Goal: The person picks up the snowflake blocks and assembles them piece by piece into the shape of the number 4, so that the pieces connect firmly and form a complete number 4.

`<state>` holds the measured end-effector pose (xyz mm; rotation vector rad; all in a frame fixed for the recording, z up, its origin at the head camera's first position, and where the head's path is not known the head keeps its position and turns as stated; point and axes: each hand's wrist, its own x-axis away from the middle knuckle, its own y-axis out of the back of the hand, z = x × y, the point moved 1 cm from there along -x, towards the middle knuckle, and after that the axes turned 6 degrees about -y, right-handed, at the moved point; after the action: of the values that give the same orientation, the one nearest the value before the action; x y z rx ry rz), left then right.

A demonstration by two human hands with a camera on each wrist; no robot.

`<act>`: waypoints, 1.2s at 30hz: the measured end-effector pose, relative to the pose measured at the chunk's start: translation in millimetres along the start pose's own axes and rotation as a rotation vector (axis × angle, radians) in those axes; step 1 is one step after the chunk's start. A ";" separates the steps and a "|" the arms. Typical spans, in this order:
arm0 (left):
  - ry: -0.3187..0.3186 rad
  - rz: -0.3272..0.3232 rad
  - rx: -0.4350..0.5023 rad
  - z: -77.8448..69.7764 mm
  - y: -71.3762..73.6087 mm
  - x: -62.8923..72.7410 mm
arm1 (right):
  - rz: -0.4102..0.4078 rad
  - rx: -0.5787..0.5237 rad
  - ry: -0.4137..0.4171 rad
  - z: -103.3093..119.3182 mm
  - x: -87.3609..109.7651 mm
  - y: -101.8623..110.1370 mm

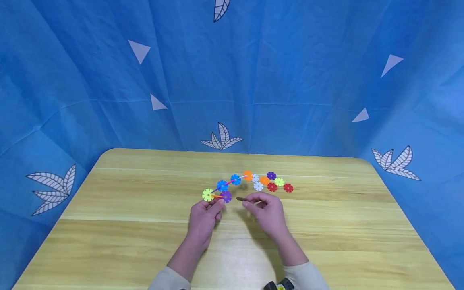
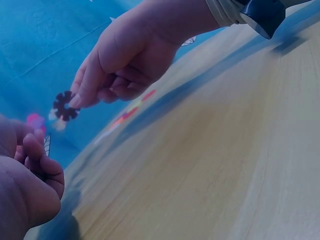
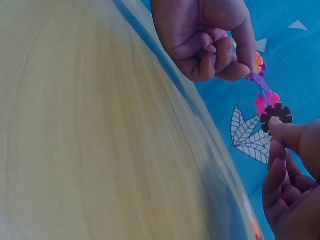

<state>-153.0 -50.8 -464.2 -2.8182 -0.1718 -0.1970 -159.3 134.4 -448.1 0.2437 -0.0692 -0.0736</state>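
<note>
My left hand (image 1: 203,220) pinches a chain of slotted plastic discs by its purple disc (image 1: 226,197). From there the chain runs through a yellow-green disc (image 1: 208,195) and blue discs (image 1: 222,185), with orange and pink discs seen edge-on between them. An orange disc (image 1: 248,176) shows at the far end; whether it is joined cannot be told. Between thumb and fingertips, my right hand (image 1: 269,213) holds a dark brown disc (image 3: 275,119), edge-on in the head view. A small gap separates the brown disc from the purple one.
Loose discs lie on the wooden table (image 1: 127,233) beyond my right hand: white (image 1: 258,186), orange (image 1: 265,181), purple (image 1: 271,175), yellow-green (image 1: 279,182) and red (image 1: 288,188). A blue curtain (image 1: 290,80) hangs behind the table. A black device (image 1: 279,285) is on my right wrist.
</note>
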 end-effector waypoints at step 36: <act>0.026 0.053 -0.054 1.8 1.7 1.9 | -0.039 0.081 0.300 34.7 15.6 -14.8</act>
<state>-150.7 -51.6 -466.1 -2.8687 -0.0877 -0.2291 -147.5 110.5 -417.2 0.3344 0.2312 -0.0721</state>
